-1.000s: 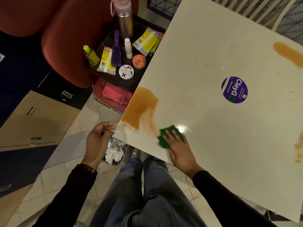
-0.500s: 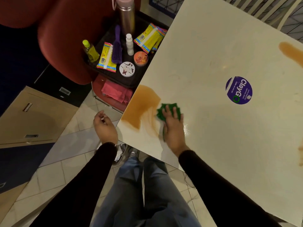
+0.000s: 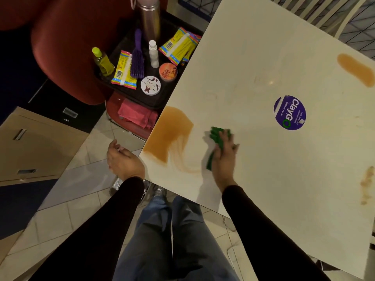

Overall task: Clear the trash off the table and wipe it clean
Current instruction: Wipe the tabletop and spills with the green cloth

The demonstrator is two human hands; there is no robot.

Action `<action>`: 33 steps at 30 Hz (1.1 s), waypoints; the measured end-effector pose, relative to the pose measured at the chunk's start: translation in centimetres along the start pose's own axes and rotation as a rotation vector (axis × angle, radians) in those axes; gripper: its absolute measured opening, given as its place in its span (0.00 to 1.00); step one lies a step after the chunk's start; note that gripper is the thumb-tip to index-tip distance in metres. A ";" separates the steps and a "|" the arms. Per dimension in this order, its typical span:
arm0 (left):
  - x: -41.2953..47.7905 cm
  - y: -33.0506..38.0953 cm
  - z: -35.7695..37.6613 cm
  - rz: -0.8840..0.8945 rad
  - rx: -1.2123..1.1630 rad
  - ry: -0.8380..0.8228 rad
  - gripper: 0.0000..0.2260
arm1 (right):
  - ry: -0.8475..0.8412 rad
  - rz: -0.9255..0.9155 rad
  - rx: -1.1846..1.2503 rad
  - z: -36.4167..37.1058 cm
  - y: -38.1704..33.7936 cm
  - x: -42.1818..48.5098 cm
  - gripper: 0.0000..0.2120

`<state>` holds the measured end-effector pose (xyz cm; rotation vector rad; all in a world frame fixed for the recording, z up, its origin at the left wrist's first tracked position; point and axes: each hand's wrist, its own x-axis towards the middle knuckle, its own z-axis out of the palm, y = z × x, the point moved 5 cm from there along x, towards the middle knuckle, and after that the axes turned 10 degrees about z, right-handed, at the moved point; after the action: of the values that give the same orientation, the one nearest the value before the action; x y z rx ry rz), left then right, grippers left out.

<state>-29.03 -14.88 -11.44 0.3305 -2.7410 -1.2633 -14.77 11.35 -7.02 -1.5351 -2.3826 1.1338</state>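
My right hand [image 3: 224, 157] presses a green cloth [image 3: 216, 136] flat onto the cream table [image 3: 253, 179], just right of a large orange-brown spill [image 3: 170, 132] at the table's left corner. Smeared streaks trail from that spill toward the near edge. A second orange smear [image 3: 357, 68] lies at the far right, and a fainter brown stain [image 3: 367, 183] marks the right edge. My left hand [image 3: 123, 161] hovers off the table's corner above the floor, fingers loosely curled and holding nothing.
A purple round sticker [image 3: 289, 112] sits on the table. Left of the table, a black tray [image 3: 142, 98] on a red chair holds bottles, snack packets, a purple brush and tins. A pink cloth [image 3: 138, 115] lies below it. A bin is mostly hidden under my left arm.
My right hand has slid the green cloth away from the near edge, up and to the right of the spill. My left hand has lifted off the table corner and turned palm-in.
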 end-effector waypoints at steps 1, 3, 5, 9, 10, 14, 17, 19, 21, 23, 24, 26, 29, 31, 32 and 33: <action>0.0 0.0 0.0 -0.004 0.005 -0.001 0.21 | -0.071 -0.064 0.001 1.4 -1.4 -0.7 0.27; 0.0 -0.3 0.0 -0.016 0.018 0.004 0.21 | -0.206 -0.216 -0.074 4.2 -3.2 -3.8 0.26; 0.0 -0.6 0.0 -0.029 0.015 0.007 0.21 | -0.264 -0.395 -0.268 6.1 -3.0 -7.9 0.25; 0.0 -0.6 0.1 -0.035 0.027 -0.004 0.19 | -0.268 -0.671 -0.565 5.2 1.7 -10.8 0.28; -0.1 -0.6 0.2 -0.033 0.032 -0.003 0.19 | -0.248 -0.657 -0.576 4.2 2.8 -10.2 0.28; -0.1 -0.6 0.2 -0.030 0.017 0.004 0.19 | -0.110 -0.442 -0.558 -0.6 5.0 -5.4 0.28; 0.0 -0.5 0.2 -0.035 0.017 0.002 0.20 | 0.014 -0.149 -0.458 -2.0 3.6 -0.3 0.25; 0.0 -0.4 0.2 -0.030 0.035 -0.003 0.20 | 0.076 -0.014 -0.385 -1.1 1.5 2.1 0.24; -0.1 -0.2 0.1 -0.020 0.053 0.000 0.19 | 0.053 -0.066 -0.387 1.0 -1.3 2.6 0.25; -0.1 -0.1 0.0 -0.011 0.065 0.001 0.18 | -0.032 -0.241 -0.460 3.5 -3.4 0.8 0.25; -0.1 -0.1 0.0 -0.009 0.072 0.002 0.18 | -0.075 -0.337 -0.492 4.5 -3.7 -0.8 0.26; -0.3 0.1 -0.2 -0.001 0.091 0.001 0.18 | -0.154 -0.489 -0.516 5.2 -2.7 -4.1 0.26; -0.4 0.6 -0.3 0.010 0.138 -0.006 0.17 | -0.266 -0.650 -0.541 3.4 1.1 -6.2 0.26; -0.4 0.8 -0.4 -0.001 0.147 -0.009 0.17 | -0.271 -0.634 -0.494 1.1 2.6 -4.9 0.28; -0.4 0.9 -0.4 -0.003 0.145 -0.011 0.17 | -0.249 -0.550 -0.427 0.1 2.7 -3.6 0.28; -0.4 0.9 -0.4 0.000 0.143 -0.013 0.17 | -0.202 -0.429 -0.335 -0.6 2.3 -2.0 0.27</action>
<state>-28.73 -14.46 -10.50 0.3354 -2.8487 -1.0755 -11.77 10.55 -7.44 -0.9238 -2.9630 0.8612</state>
